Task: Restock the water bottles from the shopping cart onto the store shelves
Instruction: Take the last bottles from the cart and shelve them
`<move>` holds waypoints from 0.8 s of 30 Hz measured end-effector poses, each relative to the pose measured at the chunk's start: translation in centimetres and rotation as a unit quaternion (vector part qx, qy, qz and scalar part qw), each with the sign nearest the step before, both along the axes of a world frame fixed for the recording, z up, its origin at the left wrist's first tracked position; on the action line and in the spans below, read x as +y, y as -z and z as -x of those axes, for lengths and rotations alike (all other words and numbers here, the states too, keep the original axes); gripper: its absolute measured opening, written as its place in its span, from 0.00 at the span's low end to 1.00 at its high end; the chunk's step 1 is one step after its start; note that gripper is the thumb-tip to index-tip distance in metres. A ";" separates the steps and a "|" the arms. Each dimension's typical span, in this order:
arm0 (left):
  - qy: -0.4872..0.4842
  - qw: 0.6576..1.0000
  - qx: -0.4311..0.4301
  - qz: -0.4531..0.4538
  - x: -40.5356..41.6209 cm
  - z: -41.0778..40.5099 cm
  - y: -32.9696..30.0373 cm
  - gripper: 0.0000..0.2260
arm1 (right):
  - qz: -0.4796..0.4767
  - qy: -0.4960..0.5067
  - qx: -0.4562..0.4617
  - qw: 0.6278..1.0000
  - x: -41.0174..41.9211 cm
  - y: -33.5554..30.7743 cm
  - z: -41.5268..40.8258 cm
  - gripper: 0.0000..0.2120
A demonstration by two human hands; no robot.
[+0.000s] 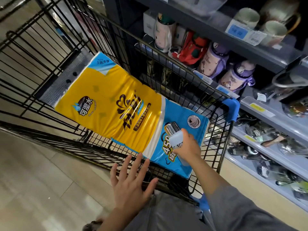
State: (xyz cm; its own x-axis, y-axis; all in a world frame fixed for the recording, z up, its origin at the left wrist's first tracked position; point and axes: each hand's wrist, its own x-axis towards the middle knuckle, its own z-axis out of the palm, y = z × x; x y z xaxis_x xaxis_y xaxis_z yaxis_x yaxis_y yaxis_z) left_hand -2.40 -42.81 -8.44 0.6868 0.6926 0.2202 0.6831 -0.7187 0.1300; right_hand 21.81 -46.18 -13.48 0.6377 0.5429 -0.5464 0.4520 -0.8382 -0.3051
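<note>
The right hand [187, 146] grips a water bottle [173, 135] above the shopping cart [191, 90]; the left hand [131, 182] hovers nearer, fingers spread, holding nothing.

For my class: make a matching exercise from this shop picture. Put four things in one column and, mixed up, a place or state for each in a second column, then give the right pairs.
Things
1. right hand
2. left hand
3. tissue pack
4. purple bottles

Places or states
A. lies in the shopping cart
B. open, fingers spread, at the cart's near edge
C. stand on a shelf
D. grips a water bottle with a shiny metal cap

Pairs: 1-D, 2-B, 3-A, 4-C
</note>
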 end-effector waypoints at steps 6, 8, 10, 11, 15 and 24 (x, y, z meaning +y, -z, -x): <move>0.016 0.999 -0.022 0.017 0.1 0.2 -0.1 0.23 | -0.078 0.025 -0.015 0.997 -0.5 -3.8 0.9 0.42; 0.006 0.999 -0.023 0.039 0.0 0.2 -0.4 0.22 | -0.114 0.028 -0.014 0.993 -1.0 -5.5 1.0 0.42; 0.002 0.998 -0.017 0.067 0.0 0.2 -0.9 0.22 | -0.153 0.040 -0.009 0.987 -1.7 -7.5 0.9 0.44; 0.002 0.997 -0.010 0.077 0.0 0.2 -1.1 0.22 | -0.175 0.049 -0.003 0.983 -2.1 -8.5 0.9 0.45; 0.002 0.993 0.032 0.111 -0.3 -0.2 -1.9 0.26 | -0.282 0.092 0.014 0.955 -4.9 -11.8 0.1 0.46; 0.185 0.969 -0.085 0.138 -7.9 -12.6 -5.1 0.16 | -0.461 0.182 0.026 0.868 -19.0 -17.4 -6.0 0.41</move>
State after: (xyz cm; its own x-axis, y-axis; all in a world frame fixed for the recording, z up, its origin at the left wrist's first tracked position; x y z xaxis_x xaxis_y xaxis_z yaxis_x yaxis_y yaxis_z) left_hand 10.19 -50.74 -3.37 0.8695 0.4546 0.1933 0.3370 -0.8320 0.4406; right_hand 27.78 -65.16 3.96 0.8463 0.5323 -0.0191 0.1743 -0.3106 -0.9344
